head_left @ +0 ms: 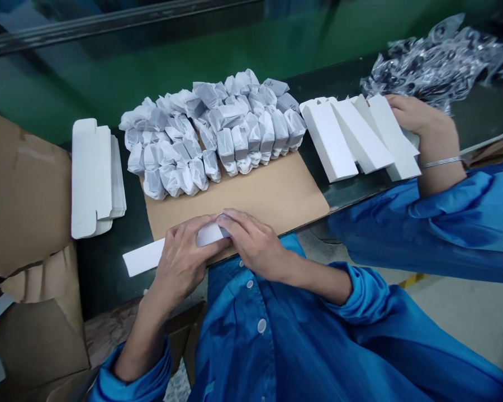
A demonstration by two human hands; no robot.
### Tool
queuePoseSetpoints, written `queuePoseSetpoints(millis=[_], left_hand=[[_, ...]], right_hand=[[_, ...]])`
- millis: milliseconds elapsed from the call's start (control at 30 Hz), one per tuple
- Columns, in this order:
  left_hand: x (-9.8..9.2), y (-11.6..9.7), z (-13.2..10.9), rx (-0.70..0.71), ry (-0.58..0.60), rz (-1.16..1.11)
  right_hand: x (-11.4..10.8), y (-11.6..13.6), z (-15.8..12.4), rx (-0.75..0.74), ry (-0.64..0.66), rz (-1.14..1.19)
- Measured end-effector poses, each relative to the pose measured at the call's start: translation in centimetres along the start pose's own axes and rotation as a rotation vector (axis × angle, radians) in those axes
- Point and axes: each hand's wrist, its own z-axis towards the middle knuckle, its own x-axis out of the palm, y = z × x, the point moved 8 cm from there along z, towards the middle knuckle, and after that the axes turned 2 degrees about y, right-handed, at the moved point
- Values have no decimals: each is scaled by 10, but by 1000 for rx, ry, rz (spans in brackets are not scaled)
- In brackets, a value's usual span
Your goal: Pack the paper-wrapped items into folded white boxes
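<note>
A long, narrow white carton (145,258) lies tilted over the front left corner of a brown cardboard sheet (272,192). My left hand (180,251) is wrapped round its middle. My right hand (255,243) has its fingers pressed at the carton's right end, where a small greyish piece (223,229) shows between the fingers. Most of that piece is hidden, so I cannot tell how far it sits inside. Just beyond my hands, several small blocks wrapped in white paper (235,142) stand in packed rows on the sheet.
Flat, folded white cartons (91,178) are stacked at left, beside a large brown cardboard box (29,190). At right, a co-worker's hand (419,120) touches several formed white cartons (331,139). Behind it lies a heap of clear plastic bags with dark contents (431,64).
</note>
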Motion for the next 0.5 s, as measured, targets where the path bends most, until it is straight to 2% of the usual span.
queuePoseSetpoints(millis=[67, 167, 233, 300, 400, 467, 500], left_hand=[[-2, 0, 0, -4, -49, 11], [-4, 0, -4, -6, -124, 59], [-2, 0, -8, 20, -160, 102], [1, 0, -11, 49, -213, 114], [-8, -2, -11, 3, -433, 99], [-19, -12, -6, -38, -599, 112], [-25, -20, -2, -43, -651, 108]], right_hand=[[-3, -2, -4, 77, -70, 158], [-7, -12, -7, 270, -133, 356], [-1, -13, -3, 325, -55, 487], [6, -7, 5, 316, 55, 613], [6, -1, 17, 321, 154, 693], [-6, -2, 24, 334, 134, 669], [-19, -5, 28, 330, 95, 640]])
